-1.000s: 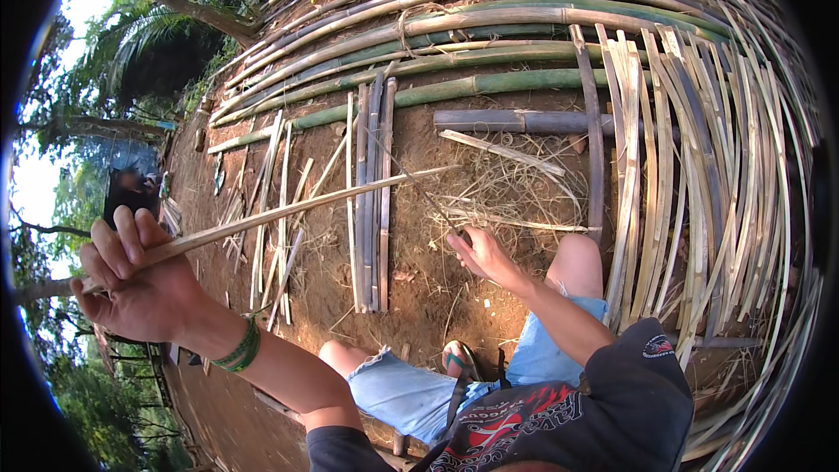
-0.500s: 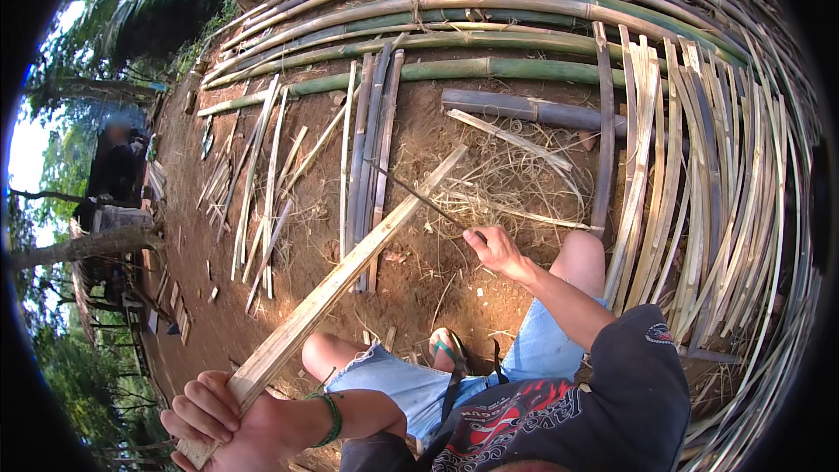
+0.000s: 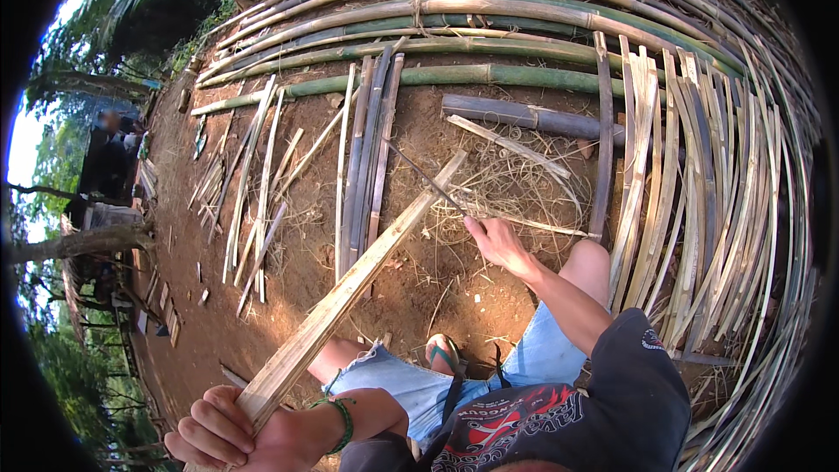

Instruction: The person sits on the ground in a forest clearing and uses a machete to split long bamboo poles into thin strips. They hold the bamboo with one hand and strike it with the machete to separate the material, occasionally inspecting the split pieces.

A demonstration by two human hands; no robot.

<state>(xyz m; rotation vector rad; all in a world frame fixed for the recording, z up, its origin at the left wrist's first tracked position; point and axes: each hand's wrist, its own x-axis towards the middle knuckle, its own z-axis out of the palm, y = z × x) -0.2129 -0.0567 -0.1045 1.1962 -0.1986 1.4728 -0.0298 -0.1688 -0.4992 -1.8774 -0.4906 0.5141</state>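
Note:
My left hand (image 3: 218, 428) is wrapped round the near end of a long pale split bamboo slat (image 3: 350, 288). The slat slants up and away to the right, over my left leg. In my right hand (image 3: 500, 243) is a knife with a long, thin dark blade (image 3: 426, 177). That blade crosses the slat close to its far end; whether it touches the wood I cannot tell. My fingers hide the knife's handle.
Whole bamboo poles (image 3: 524, 74) lie across the far side. Many split strips (image 3: 690, 183) are laid out at the right. More slats (image 3: 371, 157) rest on the ground ahead, beside curly shavings (image 3: 524, 179). Another person (image 3: 107, 157) is at the far left.
My right hand has shifted slightly away from me, and the blade now crosses nearer the slat's far end. My left hand keeps its grip, a little lower and to the right.

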